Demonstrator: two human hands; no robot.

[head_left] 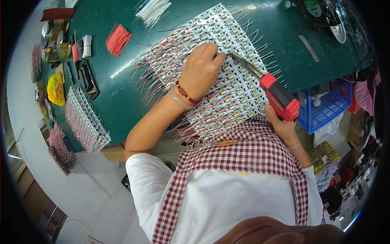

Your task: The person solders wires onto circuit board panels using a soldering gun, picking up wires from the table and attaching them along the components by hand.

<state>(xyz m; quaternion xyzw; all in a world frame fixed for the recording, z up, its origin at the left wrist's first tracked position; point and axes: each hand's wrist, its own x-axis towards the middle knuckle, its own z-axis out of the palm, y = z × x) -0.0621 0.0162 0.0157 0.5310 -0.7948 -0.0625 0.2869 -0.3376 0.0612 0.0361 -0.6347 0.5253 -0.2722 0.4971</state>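
A dark green work table (122, 101) carries everything. At its middle a broad white panel of small circuit strips (227, 77) is laid flat, fringed with red and white wires. Further left lie a loose bundle of short red wires (118, 39) and a bundle of white wires (152, 10) — both well apart from the panel. A second stack of wired strips (86, 120) overhangs the table's near-left edge, beside a yellow plastic bag (56, 89).

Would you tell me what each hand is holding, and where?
Right hand grips the soldering iron by its red handle; left hand presses on the LED strips.
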